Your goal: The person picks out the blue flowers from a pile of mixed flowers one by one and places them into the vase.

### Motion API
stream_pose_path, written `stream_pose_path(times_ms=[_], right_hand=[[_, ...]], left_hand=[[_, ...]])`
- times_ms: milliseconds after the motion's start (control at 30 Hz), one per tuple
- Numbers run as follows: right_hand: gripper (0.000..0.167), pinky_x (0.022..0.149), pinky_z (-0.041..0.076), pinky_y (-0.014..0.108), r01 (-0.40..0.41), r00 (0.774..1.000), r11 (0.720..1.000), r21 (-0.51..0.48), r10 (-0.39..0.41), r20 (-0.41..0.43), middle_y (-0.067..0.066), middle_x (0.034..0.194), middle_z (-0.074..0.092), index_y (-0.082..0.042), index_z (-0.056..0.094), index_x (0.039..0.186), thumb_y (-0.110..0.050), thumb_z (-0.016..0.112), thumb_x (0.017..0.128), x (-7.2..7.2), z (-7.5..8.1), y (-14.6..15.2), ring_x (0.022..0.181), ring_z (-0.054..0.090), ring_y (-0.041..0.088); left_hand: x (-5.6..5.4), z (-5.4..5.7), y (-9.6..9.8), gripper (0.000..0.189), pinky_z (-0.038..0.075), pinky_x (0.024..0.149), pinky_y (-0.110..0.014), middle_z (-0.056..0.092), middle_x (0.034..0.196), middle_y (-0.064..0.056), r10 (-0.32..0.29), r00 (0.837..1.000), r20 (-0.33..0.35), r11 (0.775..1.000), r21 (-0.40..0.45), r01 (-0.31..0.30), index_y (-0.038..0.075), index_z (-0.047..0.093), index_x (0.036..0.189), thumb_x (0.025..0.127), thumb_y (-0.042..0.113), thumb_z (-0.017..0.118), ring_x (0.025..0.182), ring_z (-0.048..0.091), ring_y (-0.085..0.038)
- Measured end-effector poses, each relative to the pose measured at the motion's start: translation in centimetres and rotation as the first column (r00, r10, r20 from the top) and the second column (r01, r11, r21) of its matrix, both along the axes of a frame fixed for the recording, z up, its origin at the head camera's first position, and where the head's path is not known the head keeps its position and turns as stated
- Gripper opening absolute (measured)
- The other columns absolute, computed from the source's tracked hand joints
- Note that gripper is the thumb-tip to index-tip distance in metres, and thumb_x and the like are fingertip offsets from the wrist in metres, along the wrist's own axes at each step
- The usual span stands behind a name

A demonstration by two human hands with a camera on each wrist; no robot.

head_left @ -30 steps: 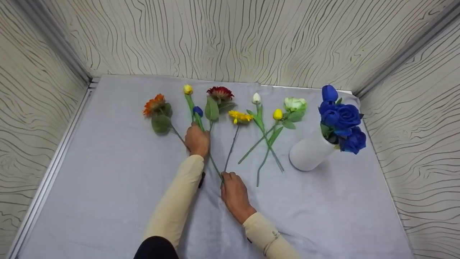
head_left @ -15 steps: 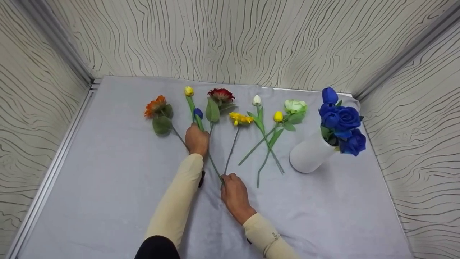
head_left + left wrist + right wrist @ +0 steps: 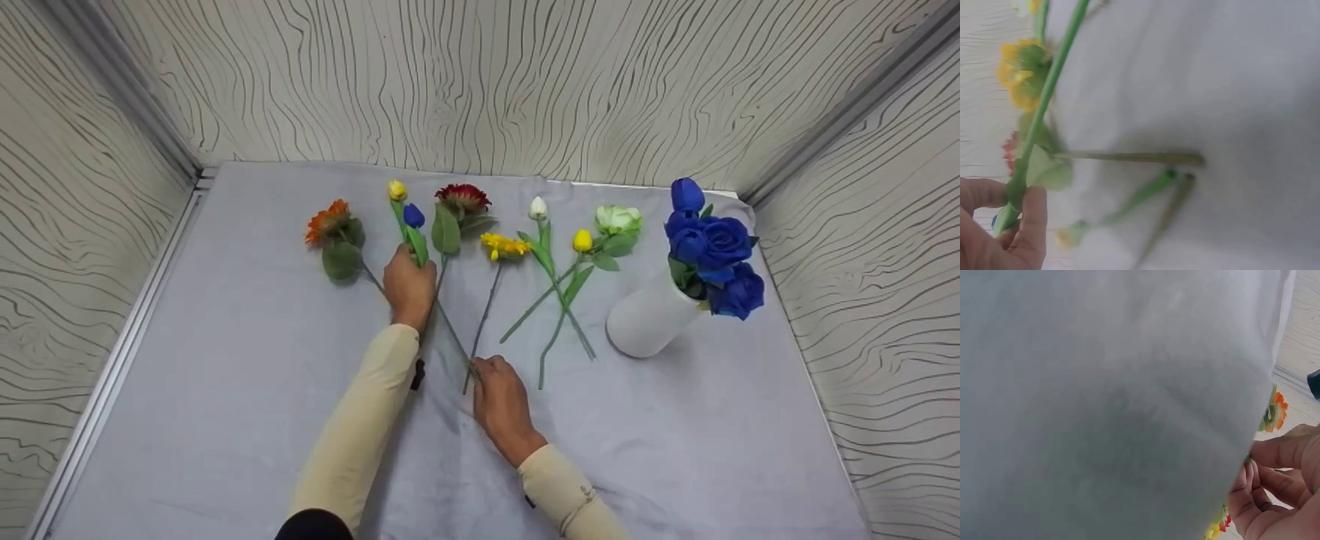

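My left hand [image 3: 410, 286] pinches a blue tulip [image 3: 413, 216] just below its bud, by the leaf. In the left wrist view the tulip's green stem [image 3: 1055, 79] runs up out of the frame from between thumb and fingers. The right hand [image 3: 504, 405] pinches the lower end of the stem, which slants between both hands in the head view. Under the left hand lie a yellow tulip [image 3: 397, 190] and an orange flower [image 3: 328, 223], their stems partly hidden. A dark red flower [image 3: 463, 198] and a yellow daisy-like flower [image 3: 505, 246] lie just right of it.
A white vase [image 3: 649, 319] with blue roses and tulips [image 3: 720, 244] stands at the right. Left of it lie a white tulip [image 3: 538, 208], a yellow tulip [image 3: 583, 240] and a pale green flower [image 3: 619, 220], stems crossing. Patterned walls [image 3: 480, 82] enclose the cloth-covered table.
The blue tulip's bud has shifted away from me, up beside the yellow tulip. My right hand has moved slightly right with the stem end, uncovering the yellow daisy-like flower's stem end.
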State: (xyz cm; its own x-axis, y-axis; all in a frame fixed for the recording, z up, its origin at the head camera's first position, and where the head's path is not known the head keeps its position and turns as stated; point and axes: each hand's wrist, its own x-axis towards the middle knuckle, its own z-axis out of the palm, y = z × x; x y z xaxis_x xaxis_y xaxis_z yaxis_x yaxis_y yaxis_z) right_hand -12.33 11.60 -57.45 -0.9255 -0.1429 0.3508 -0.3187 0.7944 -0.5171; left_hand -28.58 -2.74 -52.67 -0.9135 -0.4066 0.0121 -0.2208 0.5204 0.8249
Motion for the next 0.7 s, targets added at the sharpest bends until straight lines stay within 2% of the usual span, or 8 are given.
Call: stream_pose_path(times_ms=[133, 333, 567, 700], right_hand=[[0.025, 0.074, 0.051, 0.036, 0.028, 1.0, 0.999, -0.035, -0.028, -0.004, 0.009, 0.089, 0.059, 0.003, 0.067, 0.105, 0.009, 0.064, 0.081, -0.1, 0.2, 0.7, 0.083, 0.06, 0.024], [0.023, 0.072, 0.051, 0.036, 0.089, 0.996, 0.996, -0.023, -0.089, -0.01, 0.009, 0.087, 0.06, 0.002, 0.068, 0.104, 0.008, 0.066, 0.081, -0.2, 0.2, 2.0, 0.081, 0.06, 0.023], [0.022, 0.071, 0.051, 0.038, 0.12, 0.99, 0.991, -0.066, -0.125, -0.065, 0.01, 0.087, 0.06, 0.003, 0.067, 0.101, 0.01, 0.066, 0.081, -0.2, 0.5, 3.8, 0.082, 0.06, 0.024], [0.023, 0.071, 0.051, 0.038, 0.165, 0.983, 0.983, -0.076, -0.17, -0.066, 0.009, 0.089, 0.061, 0.001, 0.067, 0.101, 0.01, 0.067, 0.079, -0.2, 0.7, 4.9, 0.082, 0.061, 0.024]], left_hand=[[0.3, 1.7, 1.0, 0.024, 0.049, 0.075, -0.043, 0.07, 0.09, -0.013, -0.028, 0.998, -0.058, 0.999, 0.043, 0.03, 0.001, 0.066, 0.106, 0.082, 0.006, 0.068, 0.083, 0.065, -0.028], [1.0, 4.0, 2.7, 0.019, 0.05, 0.073, -0.04, 0.069, 0.091, -0.012, -0.11, 0.986, -0.123, 0.991, 0.064, 0.119, 0.002, 0.065, 0.103, 0.084, 0.004, 0.066, 0.083, 0.064, -0.024], [2.0, 6.0, 4.3, 0.018, 0.051, 0.07, -0.037, 0.068, 0.089, -0.012, -0.176, 0.973, -0.151, 0.974, 0.116, 0.194, 0.001, 0.065, 0.102, 0.085, 0.006, 0.068, 0.079, 0.063, -0.022], [2.4, 7.0, 4.9, 0.017, 0.052, 0.068, -0.036, 0.069, 0.087, -0.011, -0.212, 0.964, -0.159, 0.963, 0.135, 0.234, 0.001, 0.067, 0.1, 0.085, 0.006, 0.069, 0.075, 0.065, -0.021]])
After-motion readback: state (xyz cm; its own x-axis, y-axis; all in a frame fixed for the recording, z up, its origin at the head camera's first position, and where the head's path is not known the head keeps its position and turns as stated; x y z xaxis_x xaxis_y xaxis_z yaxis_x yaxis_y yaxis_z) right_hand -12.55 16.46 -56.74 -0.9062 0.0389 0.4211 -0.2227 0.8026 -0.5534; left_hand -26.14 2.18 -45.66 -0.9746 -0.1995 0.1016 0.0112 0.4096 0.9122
